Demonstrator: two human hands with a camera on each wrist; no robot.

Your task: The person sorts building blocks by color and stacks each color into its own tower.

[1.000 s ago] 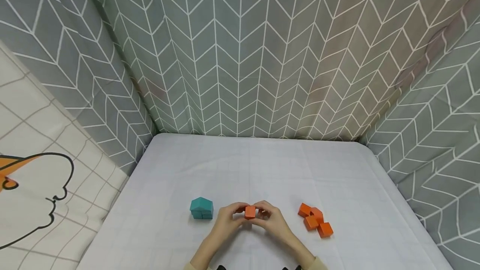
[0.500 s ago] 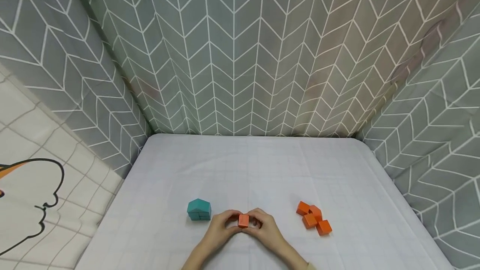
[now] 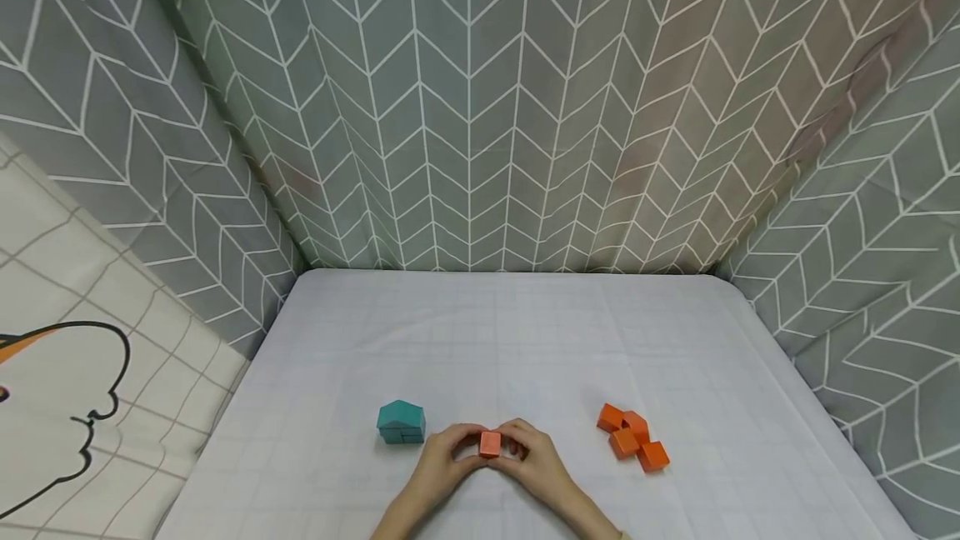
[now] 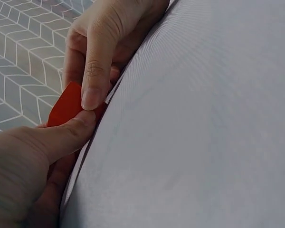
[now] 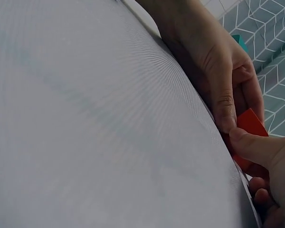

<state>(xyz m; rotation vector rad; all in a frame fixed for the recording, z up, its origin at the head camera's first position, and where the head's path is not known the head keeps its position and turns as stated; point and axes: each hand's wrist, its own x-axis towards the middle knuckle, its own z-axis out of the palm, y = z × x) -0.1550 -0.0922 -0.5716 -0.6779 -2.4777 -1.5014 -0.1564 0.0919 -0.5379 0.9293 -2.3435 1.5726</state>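
Note:
In the head view both hands meet around a small orange block [image 3: 490, 442] low in the middle of the white table. My left hand [image 3: 441, 463] grips it from the left, thumb at the near side and fingers round the far side. From the right, my right hand [image 3: 538, 467] holds the same block in a mirrored way. The two thumb tips come together in front of it, as the left wrist view shows, with an orange face [image 4: 65, 107] sticking up behind them. The right wrist view shows the block's upper corner [image 5: 251, 122] above the thumbs; the fingers hide its lower part.
Left of the hands stands a teal block stack [image 3: 401, 423] with a roof-shaped top. Several loose orange blocks [image 3: 624, 443] lie in a cluster to the right. Patterned grey curtains [image 3: 487, 107] rise behind the white table [image 3: 495, 332] and along its sides.
Both hands have drawn the orange block a little nearer the person and slightly left, mostly in the first half second. The head view has shifted slightly. The other blocks stay put.

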